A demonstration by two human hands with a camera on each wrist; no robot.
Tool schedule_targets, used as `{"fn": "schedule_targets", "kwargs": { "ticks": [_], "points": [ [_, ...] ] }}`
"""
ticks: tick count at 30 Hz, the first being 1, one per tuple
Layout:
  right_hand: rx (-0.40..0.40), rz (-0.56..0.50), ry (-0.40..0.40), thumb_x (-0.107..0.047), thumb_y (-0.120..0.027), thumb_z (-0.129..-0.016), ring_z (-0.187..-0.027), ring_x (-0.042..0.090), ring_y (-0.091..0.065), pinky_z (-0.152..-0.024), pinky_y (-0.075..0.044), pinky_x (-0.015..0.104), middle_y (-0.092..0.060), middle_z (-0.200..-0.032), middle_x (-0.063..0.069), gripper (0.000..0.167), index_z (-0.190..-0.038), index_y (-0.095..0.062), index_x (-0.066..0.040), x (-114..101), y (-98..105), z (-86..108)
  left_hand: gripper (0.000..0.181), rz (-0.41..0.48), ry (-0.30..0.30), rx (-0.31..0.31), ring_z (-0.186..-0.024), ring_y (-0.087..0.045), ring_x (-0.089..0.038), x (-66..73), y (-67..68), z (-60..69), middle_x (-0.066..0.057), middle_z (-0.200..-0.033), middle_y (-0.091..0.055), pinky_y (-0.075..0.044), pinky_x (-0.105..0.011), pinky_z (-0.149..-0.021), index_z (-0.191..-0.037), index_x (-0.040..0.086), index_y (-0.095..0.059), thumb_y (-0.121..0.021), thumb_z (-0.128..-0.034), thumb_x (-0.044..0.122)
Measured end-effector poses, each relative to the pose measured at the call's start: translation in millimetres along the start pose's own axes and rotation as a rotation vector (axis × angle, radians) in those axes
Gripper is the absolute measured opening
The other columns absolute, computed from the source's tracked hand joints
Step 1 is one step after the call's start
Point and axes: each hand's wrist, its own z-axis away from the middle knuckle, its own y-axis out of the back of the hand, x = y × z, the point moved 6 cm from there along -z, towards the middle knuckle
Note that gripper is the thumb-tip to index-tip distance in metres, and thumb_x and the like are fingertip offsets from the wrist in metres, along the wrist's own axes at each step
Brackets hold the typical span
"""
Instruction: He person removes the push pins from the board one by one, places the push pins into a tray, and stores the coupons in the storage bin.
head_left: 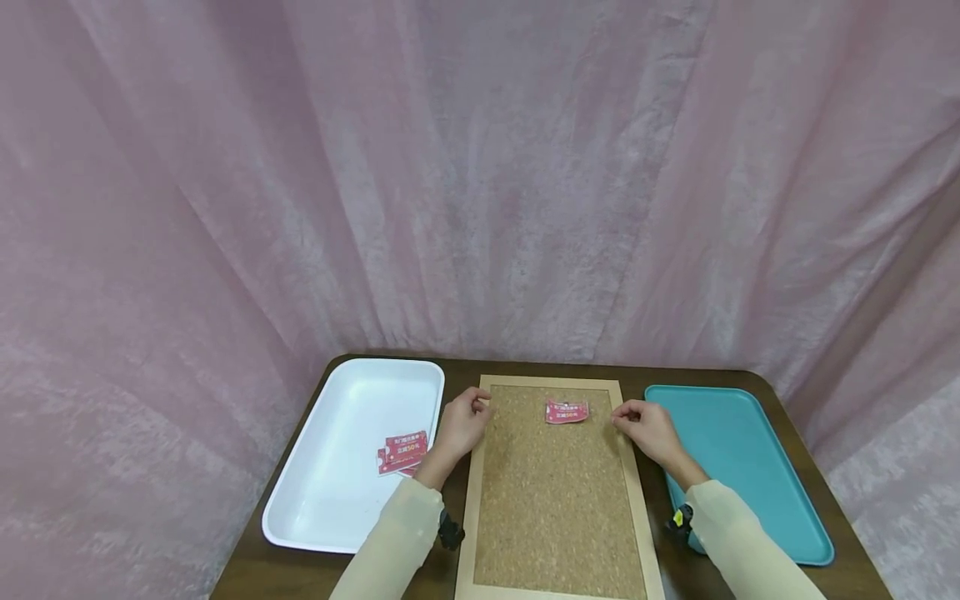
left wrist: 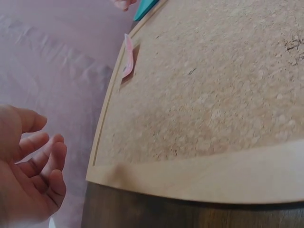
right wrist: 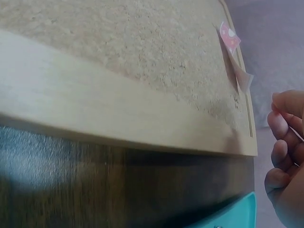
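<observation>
A pink coupon (head_left: 567,412) with white print lies near the far end of a wood-framed cork board (head_left: 558,500). Its edges curl up off the cork in both wrist views. My left hand (head_left: 463,417) hovers by the board's far left corner, fingers loosely bent and nothing in them. Over by the right frame edge is my right hand (head_left: 647,427), thumb tip against the index finger and the other fingers curled. Whether something tiny sits in that pinch is too small to tell. Neither hand touches the coupon.
Left of the board, a white tray (head_left: 300,508) holds several overlapping pink coupons (head_left: 406,448). A teal tray (head_left: 772,467) stands on the right, partly behind the right forearm. Both rest on a dark wooden table (head_left: 843,533), with a pink curtain (head_left: 510,183) behind it.
</observation>
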Motion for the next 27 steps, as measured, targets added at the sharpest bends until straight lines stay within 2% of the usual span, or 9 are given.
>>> {"fn": "schedule_targets", "kwargs": {
  "ticks": [7,15,27],
  "points": [
    [-0.006,0.0,0.005,-0.006,-0.075,-0.096,-0.066,0.011,-0.052,-0.058,-0.044,0.026,-0.074,-0.084,0.006,0.005,-0.096,-0.078,-0.002,-8,-5,-4.9,0.023,0.041,-0.01,-0.042,-0.067,-0.064,-0.005,9.3,-8.2,-1.6,-0.005,-0.093,-0.075,-0.052,-0.028,-0.062,-0.12,0.003,-0.072,-0.067,-0.0979,0.01],
    [-0.007,0.006,0.015,-0.005,-0.076,-0.094,-0.067,0.012,-0.054,-0.06,-0.045,0.027,-0.073,-0.081,0.005,0.005,-0.095,-0.078,-0.001,-16,-9,-12.9,0.027,0.004,-0.025,-0.028,-0.068,-0.061,-0.006,10.6,-12.9,-5.8,-0.005,-0.092,-0.074,-0.051,-0.029,-0.067,-0.12,0.002,-0.073,-0.068,-0.0944,0.01],
    [-0.016,0.04,0.026,-0.009,-0.077,-0.094,-0.069,0.012,-0.055,-0.061,-0.045,0.027,-0.073,-0.081,0.003,0.005,-0.094,-0.079,-0.004,-20,-20,-18.2,0.027,0.019,-0.036,-0.073,-0.071,-0.061,-0.006,12.1,-35.0,-5.4,-0.003,-0.094,-0.072,-0.051,-0.03,-0.069,-0.122,0.005,-0.072,-0.068,-0.0964,0.012]
  ]
}}
